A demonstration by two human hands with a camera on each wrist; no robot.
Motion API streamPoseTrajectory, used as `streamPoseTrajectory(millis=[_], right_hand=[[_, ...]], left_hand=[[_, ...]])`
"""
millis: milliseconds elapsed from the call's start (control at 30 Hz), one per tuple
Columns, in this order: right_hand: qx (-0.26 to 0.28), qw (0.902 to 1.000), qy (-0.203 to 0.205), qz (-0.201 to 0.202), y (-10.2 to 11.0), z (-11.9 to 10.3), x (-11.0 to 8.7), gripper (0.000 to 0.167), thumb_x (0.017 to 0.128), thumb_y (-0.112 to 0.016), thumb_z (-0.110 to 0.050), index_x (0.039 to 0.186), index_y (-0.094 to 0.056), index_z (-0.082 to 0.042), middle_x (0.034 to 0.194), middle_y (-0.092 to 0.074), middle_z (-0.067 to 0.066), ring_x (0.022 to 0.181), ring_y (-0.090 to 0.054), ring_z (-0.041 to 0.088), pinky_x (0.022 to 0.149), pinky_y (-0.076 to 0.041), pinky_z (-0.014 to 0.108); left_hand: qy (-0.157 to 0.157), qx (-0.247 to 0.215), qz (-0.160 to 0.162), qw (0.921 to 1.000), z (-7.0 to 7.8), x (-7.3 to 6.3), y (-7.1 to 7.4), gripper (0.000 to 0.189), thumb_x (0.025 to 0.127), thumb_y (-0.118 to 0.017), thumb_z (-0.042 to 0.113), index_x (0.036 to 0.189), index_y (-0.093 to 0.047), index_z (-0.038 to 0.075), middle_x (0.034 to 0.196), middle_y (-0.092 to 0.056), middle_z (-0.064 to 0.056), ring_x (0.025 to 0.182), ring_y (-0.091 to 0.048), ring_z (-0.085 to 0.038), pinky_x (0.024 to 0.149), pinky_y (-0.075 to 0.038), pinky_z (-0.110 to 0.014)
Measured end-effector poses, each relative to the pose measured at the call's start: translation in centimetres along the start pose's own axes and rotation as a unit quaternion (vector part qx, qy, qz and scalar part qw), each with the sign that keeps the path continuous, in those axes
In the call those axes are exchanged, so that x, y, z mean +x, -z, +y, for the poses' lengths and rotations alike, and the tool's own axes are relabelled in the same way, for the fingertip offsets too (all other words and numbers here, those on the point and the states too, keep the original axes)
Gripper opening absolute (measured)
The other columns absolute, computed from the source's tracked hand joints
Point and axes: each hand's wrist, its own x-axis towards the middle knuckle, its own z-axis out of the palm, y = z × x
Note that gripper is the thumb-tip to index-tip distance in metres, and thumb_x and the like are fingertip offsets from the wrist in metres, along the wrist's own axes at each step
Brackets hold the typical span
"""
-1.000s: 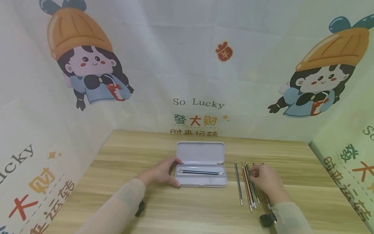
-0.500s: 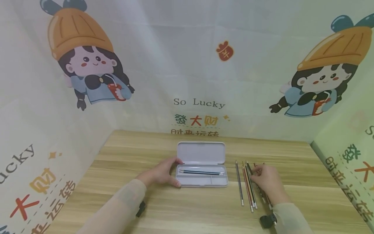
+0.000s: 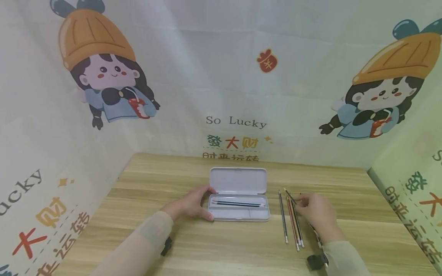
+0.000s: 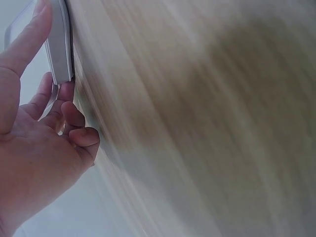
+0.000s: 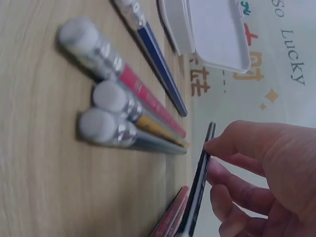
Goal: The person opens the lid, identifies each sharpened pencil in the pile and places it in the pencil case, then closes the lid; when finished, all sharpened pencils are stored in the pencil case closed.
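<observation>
My left hand [image 3: 191, 203] holds the left end of a white pencil case [image 3: 224, 219], thumb at its front edge and fingers at the back. The case's lid [image 3: 238, 180] stands open; two dark pencils [image 3: 238, 203] lie in its rear compartment. My right hand [image 3: 317, 212] pinches a dark pencil [image 5: 200, 173] between thumb and fingers, tilted and raised off the table in the right wrist view. Left of that hand lie a blue pencil [image 5: 155, 54] and a close group with a red pencil [image 5: 148, 96], a yellow pencil [image 5: 160, 126] and a dark grey one [image 5: 153, 140].
Reddish pencils [image 5: 170, 217] lie below the right hand, partly hidden by it in the head view. The wooden table [image 3: 155, 172] meets a printed cloth backdrop [image 3: 179, 76] at the back and sides. A small black device [image 3: 315, 262] sits at the right wrist.
My right hand has picked up the dark pencil beside the group, and its tip has swung left across the others. The left hand and the pencil case stay in place.
</observation>
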Motion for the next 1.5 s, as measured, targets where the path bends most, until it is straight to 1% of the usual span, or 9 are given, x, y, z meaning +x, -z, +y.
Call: streamPoseTrajectory(millis=[100,267,433,633,767,900,1033,1167,1500], right_hand=[[-0.012,0.9998,0.017,-0.003,0.0,-0.2,0.0,0.024,0.085,-0.075,-0.017,0.108,-0.079,-0.014,0.091,-0.076,0.0,0.069,-0.059,0.012,0.053,-0.044,0.027],[-0.021,0.9984,0.052,0.003,-0.3,-0.5,0.2,0.018,0.083,-0.078,-0.017,0.101,-0.08,-0.017,0.087,-0.074,-0.003,0.075,-0.065,0.014,0.057,-0.047,0.029],[-0.022,0.9952,0.095,-0.005,-0.9,-0.7,0.4,0.015,0.083,-0.079,-0.015,0.097,-0.08,-0.019,0.082,-0.072,-0.007,0.074,-0.062,0.011,0.061,-0.049,0.029],[-0.015,0.991,0.132,-0.016,-1.2,-1.4,0.4,0.014,0.086,-0.079,-0.012,0.099,-0.081,-0.018,0.079,-0.069,-0.008,0.071,-0.056,0.008,0.064,-0.049,0.028],[-0.014,0.9888,0.146,-0.029,-1.5,-2.1,0.4,0.014,0.087,-0.079,-0.012,0.099,-0.081,-0.019,0.082,-0.07,-0.008,0.072,-0.057,0.007,0.064,-0.05,0.026],[-0.002,0.9834,0.177,-0.039,-2.0,-2.6,0.5,0.014,0.086,-0.079,-0.009,0.097,-0.081,-0.018,0.082,-0.071,-0.008,0.071,-0.056,0.006,0.061,-0.048,0.023],[-0.001,0.9791,0.198,-0.044,-2.6,-2.9,0.7,0.014,0.085,-0.08,-0.008,0.095,-0.082,-0.017,0.084,-0.073,-0.007,0.075,-0.061,0.006,0.066,-0.054,0.026],[-0.014,0.9774,0.207,-0.041,-2.9,-3.3,0.9,0.013,0.084,-0.081,-0.009,0.095,-0.081,-0.017,0.09,-0.077,-0.004,0.081,-0.067,0.008,0.075,-0.06,0.033],[-0.036,0.9721,0.229,-0.033,-4.1,-5.1,1.2,0.011,0.084,-0.083,-0.015,0.091,-0.081,-0.022,0.089,-0.076,-0.008,0.08,-0.065,0.006,0.074,-0.057,0.032]], left_hand=[[-0.001,0.001,-0.001,1.0,0.0,0.0,0.0,0.082,0.068,-0.096,0.026,0.134,-0.054,0.006,0.142,-0.058,-0.018,0.138,-0.05,-0.038,0.122,-0.035,-0.056],[0.0,-0.005,-0.001,1.0,0.2,0.0,0.0,0.081,0.068,-0.096,0.025,0.134,-0.054,0.005,0.142,-0.057,-0.018,0.139,-0.049,-0.039,0.123,-0.035,-0.056],[0.001,-0.006,-0.001,1.0,0.4,-0.1,0.1,0.081,0.068,-0.096,0.024,0.134,-0.054,0.004,0.142,-0.057,-0.019,0.139,-0.049,-0.039,0.123,-0.034,-0.056],[0.0,-0.005,-0.001,1.0,0.5,-0.2,0.1,0.081,0.068,-0.096,0.023,0.134,-0.054,0.004,0.141,-0.057,-0.019,0.138,-0.05,-0.039,0.123,-0.035,-0.056],[0.002,-0.005,0.0,1.0,0.5,-0.2,0.1,0.082,0.068,-0.096,0.023,0.134,-0.054,0.004,0.142,-0.057,-0.019,0.139,-0.049,-0.039,0.122,-0.035,-0.056],[0.005,-0.009,-0.001,0.9999,0.3,-0.1,0.0,0.082,0.068,-0.096,0.024,0.135,-0.053,0.005,0.143,-0.057,-0.019,0.14,-0.048,-0.039,0.123,-0.034,-0.056],[0.005,-0.012,-0.002,0.9999,0.1,0.0,0.0,0.082,0.068,-0.096,0.024,0.135,-0.053,0.006,0.143,-0.056,-0.018,0.14,-0.048,-0.039,0.123,-0.034,-0.056],[0.004,-0.012,-0.001,0.9999,0.1,0.1,0.0,0.082,0.068,-0.096,0.024,0.135,-0.053,0.006,0.143,-0.056,-0.018,0.14,-0.048,-0.039,0.123,-0.034,-0.057],[0.005,-0.013,-0.001,0.9999,0.1,0.0,0.0,0.081,0.068,-0.096,0.025,0.134,-0.054,0.007,0.142,-0.057,-0.018,0.139,-0.049,-0.039,0.123,-0.034,-0.057]])
